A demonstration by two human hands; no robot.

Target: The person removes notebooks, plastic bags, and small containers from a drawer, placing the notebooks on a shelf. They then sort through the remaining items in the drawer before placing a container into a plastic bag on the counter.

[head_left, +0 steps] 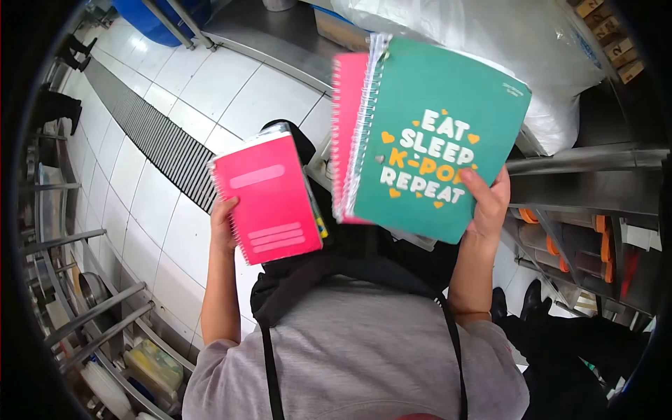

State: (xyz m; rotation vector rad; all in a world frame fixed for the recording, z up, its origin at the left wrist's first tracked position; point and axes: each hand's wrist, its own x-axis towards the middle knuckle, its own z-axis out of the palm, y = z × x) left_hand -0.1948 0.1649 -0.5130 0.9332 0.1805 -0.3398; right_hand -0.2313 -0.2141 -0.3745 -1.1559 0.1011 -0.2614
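My left hand (224, 218) grips the spiral edge of a pink notebook (269, 199). Under it show the edges of at least one other book, with a strip of yellow and dark colours. My right hand (485, 203), thumb on top, holds a larger green spiral notebook (448, 91) whose cover reads "EAT SLEEP K-POP REPEAT". A second pink spiral notebook (348, 126) sticks out behind the green one on its left side. Both stacks are held up in front of my body, apart from each other. The fingers under the notebooks are hidden.
White floor tiles (182, 231) and a grated drain strip (150, 133) run to the left. Metal racks (98, 301) stand at lower left, a blue barrel (161, 21) at the top. Steel shelving (588, 182) bears a large plastic bag (553, 98). Another person's dark shoes (532, 301) are at right.
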